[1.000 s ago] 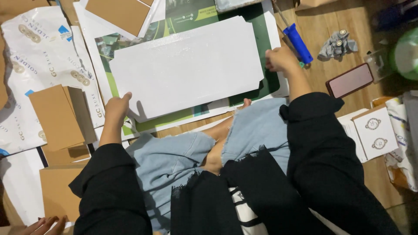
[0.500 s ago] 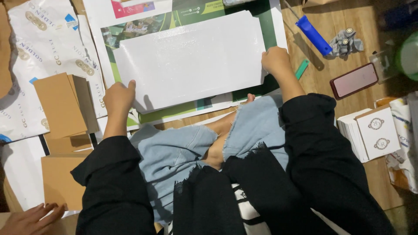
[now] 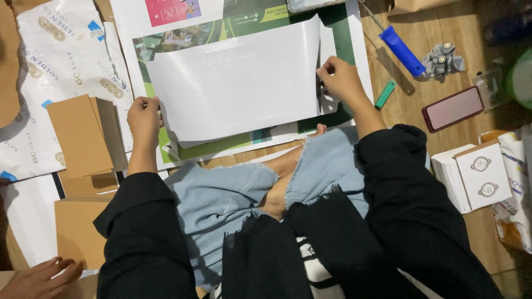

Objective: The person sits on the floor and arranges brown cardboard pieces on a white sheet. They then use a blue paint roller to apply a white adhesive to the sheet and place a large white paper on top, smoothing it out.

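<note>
A large glossy white sheet [image 3: 238,83] lies over a green printed poster [image 3: 288,14] on the floor in front of my knees. My left hand [image 3: 143,119] pinches the sheet's lower left corner. My right hand [image 3: 341,80] grips its right edge, where the sheet curls up a little from a second white layer underneath. Both arms are in black sleeves, and I sit cross-legged in pale blue jeans.
Brown cardboard pieces [image 3: 80,135] lie left of me. On the wooden floor to the right are a blue-handled tool [image 3: 402,50], a green lighter [image 3: 385,94], a phone [image 3: 453,108], a stack of white cards [image 3: 476,174]. Another person's hand [image 3: 36,277] shows at bottom left.
The white sheet has shifted toward me and to the right over the poster. My right hand moved from its far corner to its right edge; my left hand keeps the lower left corner.
</note>
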